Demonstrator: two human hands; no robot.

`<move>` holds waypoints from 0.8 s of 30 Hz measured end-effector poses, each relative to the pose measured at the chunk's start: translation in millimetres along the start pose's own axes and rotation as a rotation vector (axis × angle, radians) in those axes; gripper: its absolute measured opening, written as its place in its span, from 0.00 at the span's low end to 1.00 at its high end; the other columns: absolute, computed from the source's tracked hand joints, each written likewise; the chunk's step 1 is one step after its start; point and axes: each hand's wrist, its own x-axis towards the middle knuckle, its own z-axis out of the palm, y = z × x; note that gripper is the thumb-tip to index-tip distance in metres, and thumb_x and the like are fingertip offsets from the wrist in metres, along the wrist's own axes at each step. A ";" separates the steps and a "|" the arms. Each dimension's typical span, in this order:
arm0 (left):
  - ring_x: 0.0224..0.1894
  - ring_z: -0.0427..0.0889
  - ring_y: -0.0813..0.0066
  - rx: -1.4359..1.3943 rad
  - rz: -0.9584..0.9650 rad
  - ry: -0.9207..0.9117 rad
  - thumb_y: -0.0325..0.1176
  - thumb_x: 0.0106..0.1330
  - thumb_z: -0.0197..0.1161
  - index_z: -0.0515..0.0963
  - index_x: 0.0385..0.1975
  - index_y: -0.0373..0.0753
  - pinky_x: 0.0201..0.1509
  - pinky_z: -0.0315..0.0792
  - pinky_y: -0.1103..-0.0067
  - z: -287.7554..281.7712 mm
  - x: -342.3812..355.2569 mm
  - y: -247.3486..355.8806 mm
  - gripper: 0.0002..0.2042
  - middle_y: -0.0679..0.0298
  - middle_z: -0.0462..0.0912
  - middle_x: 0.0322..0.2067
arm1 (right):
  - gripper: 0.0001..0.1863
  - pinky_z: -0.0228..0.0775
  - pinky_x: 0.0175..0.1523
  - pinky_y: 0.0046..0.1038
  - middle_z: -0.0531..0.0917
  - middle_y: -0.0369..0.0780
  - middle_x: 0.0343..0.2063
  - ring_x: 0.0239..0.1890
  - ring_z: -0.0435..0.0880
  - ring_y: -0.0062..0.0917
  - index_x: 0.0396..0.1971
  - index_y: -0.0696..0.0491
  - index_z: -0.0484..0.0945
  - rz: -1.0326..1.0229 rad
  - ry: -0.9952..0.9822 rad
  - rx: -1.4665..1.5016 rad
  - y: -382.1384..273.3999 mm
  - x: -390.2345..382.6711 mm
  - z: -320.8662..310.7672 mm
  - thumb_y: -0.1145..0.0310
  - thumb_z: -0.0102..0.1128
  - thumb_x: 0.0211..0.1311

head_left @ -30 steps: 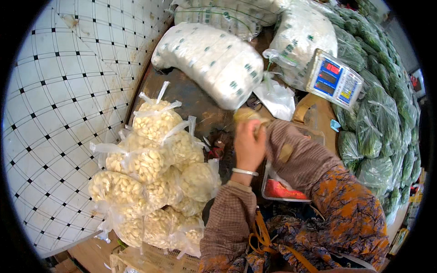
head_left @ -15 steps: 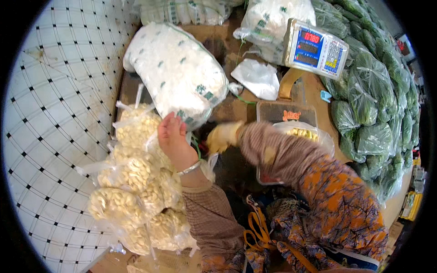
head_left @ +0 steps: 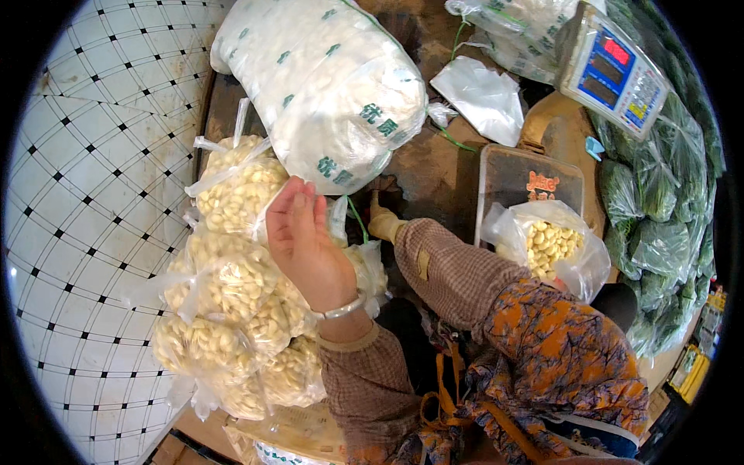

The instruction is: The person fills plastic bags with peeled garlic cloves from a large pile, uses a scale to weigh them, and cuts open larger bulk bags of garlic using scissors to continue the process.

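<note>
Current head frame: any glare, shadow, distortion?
Head view, left: fisheye bends the grid on the tile-patterned panel; head view, upper right: red digits on the scale blur together; head view, top: glare whitens the folded plastic bag; head view, middle: the right hand lies against dark shadow, its far end indistinct.

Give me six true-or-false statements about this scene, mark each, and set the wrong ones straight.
1. The right hand wears a pale glove. True.
2. A bracelet circles the right wrist. False: the left hand has the bracelet at its wrist.
3. Bags of pale pieces are stacked beside the left hand. True.
4. The scale display is dark. False: the scale display shows red digits.
5. Bagged greens line the right side. True.
6. The large sack is black. False: the large sack is white.
</note>
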 end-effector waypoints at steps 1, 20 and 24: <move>0.42 0.71 0.72 0.015 -0.015 -0.015 0.29 0.58 0.52 0.69 0.37 0.34 0.46 0.65 0.77 -3.8 0.4 -1.1 0.09 0.61 0.72 0.37 | 0.42 0.67 0.43 0.31 0.74 0.54 0.38 0.42 0.75 0.37 0.59 0.56 0.34 0.019 -0.031 0.103 -2.1 3.4 3.9 0.70 0.51 0.48; 0.39 0.68 0.78 -0.050 -0.279 -0.005 0.32 0.55 0.56 0.69 0.38 0.36 0.43 0.63 0.79 -27.0 25.7 -42.8 0.12 0.65 0.71 0.36 | 0.16 0.57 0.20 0.19 0.69 0.33 0.15 0.17 0.68 0.17 0.33 0.53 0.69 -0.579 -0.187 1.215 99.9 -151.7 -8.9 0.55 0.46 0.55; 0.40 0.70 0.73 0.085 -0.454 0.029 0.34 0.56 0.55 0.67 0.43 0.34 0.42 0.66 0.78 -14.0 34.6 -78.0 0.16 0.60 0.70 0.39 | 0.21 0.61 0.25 0.20 0.70 0.32 0.20 0.21 0.68 0.17 0.42 0.50 0.68 -0.251 0.013 1.120 86.0 -243.7 -76.0 0.50 0.43 0.56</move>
